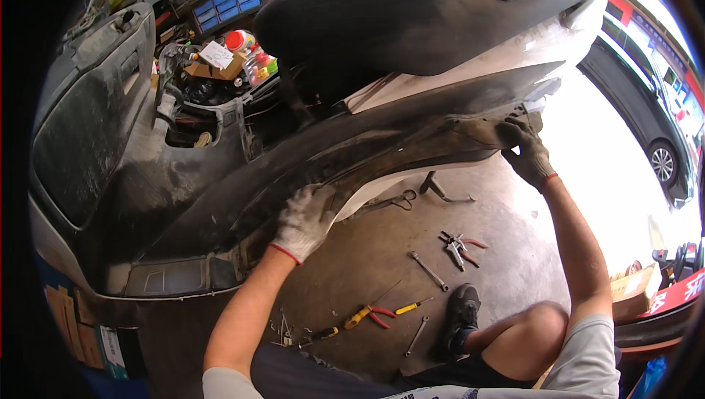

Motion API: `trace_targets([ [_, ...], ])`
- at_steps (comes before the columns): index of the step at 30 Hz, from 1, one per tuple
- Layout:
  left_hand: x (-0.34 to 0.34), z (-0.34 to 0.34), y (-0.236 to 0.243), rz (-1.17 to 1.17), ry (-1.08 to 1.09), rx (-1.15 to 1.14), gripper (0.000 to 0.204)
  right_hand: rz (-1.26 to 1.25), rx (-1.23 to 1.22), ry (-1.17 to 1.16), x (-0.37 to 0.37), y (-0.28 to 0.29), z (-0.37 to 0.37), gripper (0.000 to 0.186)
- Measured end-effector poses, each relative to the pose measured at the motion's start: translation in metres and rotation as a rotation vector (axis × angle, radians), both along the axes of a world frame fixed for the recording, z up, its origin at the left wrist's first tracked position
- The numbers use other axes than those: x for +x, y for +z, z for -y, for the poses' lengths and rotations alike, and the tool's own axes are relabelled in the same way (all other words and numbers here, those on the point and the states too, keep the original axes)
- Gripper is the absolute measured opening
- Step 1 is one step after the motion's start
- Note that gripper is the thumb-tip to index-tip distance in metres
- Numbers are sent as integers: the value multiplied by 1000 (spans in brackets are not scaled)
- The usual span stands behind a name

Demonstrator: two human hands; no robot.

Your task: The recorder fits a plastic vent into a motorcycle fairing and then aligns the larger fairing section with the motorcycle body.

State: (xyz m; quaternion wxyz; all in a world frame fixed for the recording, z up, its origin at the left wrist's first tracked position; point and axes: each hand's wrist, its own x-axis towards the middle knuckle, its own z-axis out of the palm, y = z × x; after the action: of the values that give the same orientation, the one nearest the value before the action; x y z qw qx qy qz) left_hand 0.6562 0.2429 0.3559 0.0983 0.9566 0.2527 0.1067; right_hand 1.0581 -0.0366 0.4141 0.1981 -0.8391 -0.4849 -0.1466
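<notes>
A dusty black side panel [411,138] runs along the lower side of a scooter, below its white rear bodywork [470,57] and black seat [396,24]. My left hand [302,224], in a white knit glove with a red cuff, grips the panel's lower edge near the footboard; its fingers are slightly blurred. At the panel's rear end my right hand [527,151], gloved alike, has its fingers over the edge and its thumb below. The panel's far side is hidden, so I cannot tell how it is attached.
On the concrete floor lie locking pliers [461,248], wrenches [428,271], red-handled pliers [369,316] and screwdrivers [413,306]. The scooter's stand [444,189] shows below the panel. Cardboard boxes [636,289] sit at the right; a dark car [631,83] stands outside.
</notes>
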Motion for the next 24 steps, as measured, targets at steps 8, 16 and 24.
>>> trace_targets([
  [8,95,5,-56,204,-139,399,58,355,98,59,10,-2,-13,35],
  [16,122,1,-39,196,16,437,57,413,251,90,21,21,-31,27],
  [24,155,11,-29,228,-58,402,32,382,417,51,21,5,-29,31],
])
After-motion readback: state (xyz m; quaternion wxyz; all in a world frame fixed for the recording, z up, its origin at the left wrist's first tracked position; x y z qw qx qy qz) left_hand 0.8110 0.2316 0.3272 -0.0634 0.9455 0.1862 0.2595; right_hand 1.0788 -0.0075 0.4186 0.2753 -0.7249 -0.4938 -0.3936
